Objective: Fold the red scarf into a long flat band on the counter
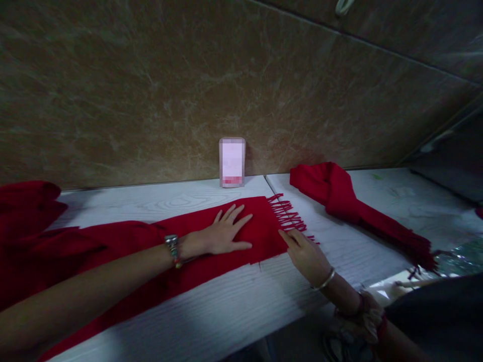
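A long red scarf (204, 226) lies across the white wood-grain table, its fringe (289, 216) pointing right. My left hand (226, 234) presses flat on the cloth with fingers spread. At the fringed end is my right hand (307, 254), its fingers curled and the index fingertip touching the scarf's edge. Whatever those curled fingers hold, if anything, is hidden. The left part of the scarf is bunched in loose folds.
A phone (232, 162) with a blurred screen leans upright against the brown marbled wall (151, 100). Another red scarf (339, 196), folded and knotted, lies on the table (181, 317) at the right. Clear plastic (462, 256) shows at the far right edge.
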A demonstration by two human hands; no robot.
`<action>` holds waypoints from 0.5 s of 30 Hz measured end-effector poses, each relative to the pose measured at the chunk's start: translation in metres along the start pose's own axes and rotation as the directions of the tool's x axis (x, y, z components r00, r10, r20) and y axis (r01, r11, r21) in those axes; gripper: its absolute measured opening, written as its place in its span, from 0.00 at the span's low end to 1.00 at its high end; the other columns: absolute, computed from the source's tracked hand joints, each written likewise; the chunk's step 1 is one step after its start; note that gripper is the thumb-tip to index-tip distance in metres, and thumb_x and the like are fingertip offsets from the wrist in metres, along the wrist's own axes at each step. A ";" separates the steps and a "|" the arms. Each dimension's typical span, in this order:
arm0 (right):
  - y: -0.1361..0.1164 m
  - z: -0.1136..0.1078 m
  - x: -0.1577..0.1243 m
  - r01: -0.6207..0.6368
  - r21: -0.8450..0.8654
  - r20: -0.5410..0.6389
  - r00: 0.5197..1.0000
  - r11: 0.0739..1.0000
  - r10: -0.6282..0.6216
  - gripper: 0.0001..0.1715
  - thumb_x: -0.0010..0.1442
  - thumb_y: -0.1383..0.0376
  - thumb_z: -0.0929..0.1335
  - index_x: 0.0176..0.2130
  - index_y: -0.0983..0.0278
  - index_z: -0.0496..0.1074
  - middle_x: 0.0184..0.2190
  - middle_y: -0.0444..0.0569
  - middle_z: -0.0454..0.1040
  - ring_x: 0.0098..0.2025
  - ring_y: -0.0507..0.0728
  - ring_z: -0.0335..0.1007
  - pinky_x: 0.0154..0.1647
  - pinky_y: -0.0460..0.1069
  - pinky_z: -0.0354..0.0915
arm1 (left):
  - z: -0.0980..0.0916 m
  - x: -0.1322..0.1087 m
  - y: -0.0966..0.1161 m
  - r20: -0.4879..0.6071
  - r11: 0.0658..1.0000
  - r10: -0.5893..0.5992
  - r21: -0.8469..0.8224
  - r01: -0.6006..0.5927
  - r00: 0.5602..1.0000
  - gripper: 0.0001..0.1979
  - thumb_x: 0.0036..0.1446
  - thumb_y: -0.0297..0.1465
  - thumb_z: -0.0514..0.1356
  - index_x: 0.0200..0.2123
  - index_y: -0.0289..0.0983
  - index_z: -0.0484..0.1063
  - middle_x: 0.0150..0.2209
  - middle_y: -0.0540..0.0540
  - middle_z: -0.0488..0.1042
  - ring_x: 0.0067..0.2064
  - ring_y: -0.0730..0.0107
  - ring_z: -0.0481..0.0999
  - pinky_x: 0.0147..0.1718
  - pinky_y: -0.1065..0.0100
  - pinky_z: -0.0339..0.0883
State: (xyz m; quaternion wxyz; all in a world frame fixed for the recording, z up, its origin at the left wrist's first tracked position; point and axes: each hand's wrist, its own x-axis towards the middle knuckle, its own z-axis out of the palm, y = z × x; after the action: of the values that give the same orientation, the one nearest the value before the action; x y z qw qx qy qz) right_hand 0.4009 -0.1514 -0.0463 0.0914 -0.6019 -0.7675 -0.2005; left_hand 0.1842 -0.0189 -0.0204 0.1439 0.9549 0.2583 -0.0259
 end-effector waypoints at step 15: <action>0.009 0.006 -0.001 0.173 0.022 -0.140 0.976 0.985 -0.169 0.20 0.60 0.75 0.56 0.41 0.67 0.73 0.28 0.51 0.71 0.31 0.54 0.67 0.34 0.48 0.68 | -0.006 -0.051 -0.005 0.211 0.967 0.145 0.176 -0.183 0.967 0.33 0.54 0.21 0.50 0.62 0.44 0.45 0.64 0.41 0.44 0.63 0.50 0.43 0.53 0.45 0.50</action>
State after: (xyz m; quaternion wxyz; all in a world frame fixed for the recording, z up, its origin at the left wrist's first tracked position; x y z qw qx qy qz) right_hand 0.4102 -0.1482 -0.0505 0.1366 -0.5168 -0.8117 -0.2354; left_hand 0.1376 -0.0374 -0.0101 0.0764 0.9753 0.1588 -0.1328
